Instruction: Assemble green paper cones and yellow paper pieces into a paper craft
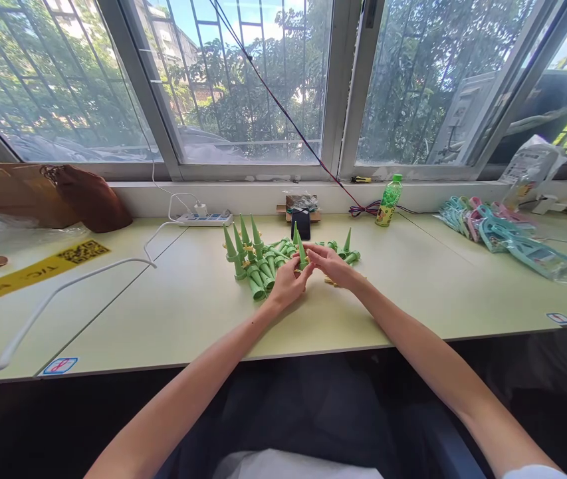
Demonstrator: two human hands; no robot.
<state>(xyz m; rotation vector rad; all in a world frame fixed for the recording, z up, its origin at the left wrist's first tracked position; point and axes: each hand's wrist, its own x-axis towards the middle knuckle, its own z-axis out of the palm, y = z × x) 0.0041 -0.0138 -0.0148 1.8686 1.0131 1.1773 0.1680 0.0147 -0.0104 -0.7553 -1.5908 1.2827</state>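
A green plastic cone-shaped spike (300, 247) stands point-up between my hands over the table. My left hand (289, 283) is closed around its lower part. The fingers of my right hand (332, 263) are pinched together against the spike's right side; whatever small part they may hold is hidden. To the left, several finished-looking green spikes (230, 247) with yellow bits stand upright. Beside them, more green cones (257, 285) lie in a pile. Past my right hand, another spike (347, 241) points up, and small yellow pieces (332, 281) lie near my right wrist.
Behind the pile are a dark phone (301, 225) and a small open box (283, 211). A green-capped bottle (389, 201) stands by the sill. Bagged pastel items (497, 229) lie at right. A power strip (207, 219), white cable (88, 281) and brown pouch (84, 199) are at left.
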